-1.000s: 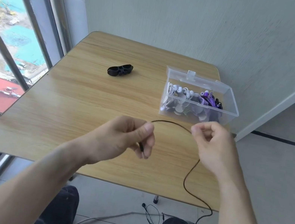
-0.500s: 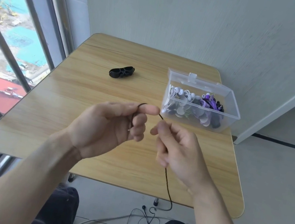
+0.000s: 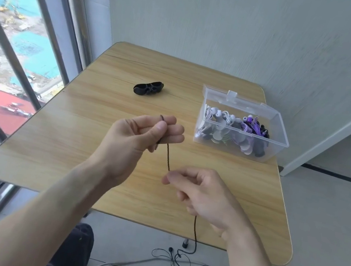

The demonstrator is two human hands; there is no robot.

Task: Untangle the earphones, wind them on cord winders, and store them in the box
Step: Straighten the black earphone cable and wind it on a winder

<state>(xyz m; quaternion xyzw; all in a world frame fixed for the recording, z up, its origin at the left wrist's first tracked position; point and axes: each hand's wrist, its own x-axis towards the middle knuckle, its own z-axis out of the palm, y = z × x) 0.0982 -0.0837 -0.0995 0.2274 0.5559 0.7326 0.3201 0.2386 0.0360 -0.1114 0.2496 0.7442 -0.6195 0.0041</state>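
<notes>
Earphones with a black braided cord (image 3: pixel 168 158) ran between both hands above the wooden worktop (image 3: pixel 75 138). The left hand (image 3: pixel 144 132) was raised with its fingers curled, pinching the upper end of the cord between thumb and forefinger, a small loop showing above the fingertips. The right hand (image 3: pixel 201 193), lower and nearer the person, pinched the same cord further down, its other fingers curled. From under the right hand the cord hung past the worktop's near edge, and its earbuds (image 3: pixel 173 257) dangled in thin loops above the floor between the person's knees. A black cord winder (image 3: pixel 148 87) lay alone on the worktop, well apart from both hands. To the right stood a clear plastic box (image 3: pixel 270 147), lid open, holding white and purple earphones already wound.
</notes>
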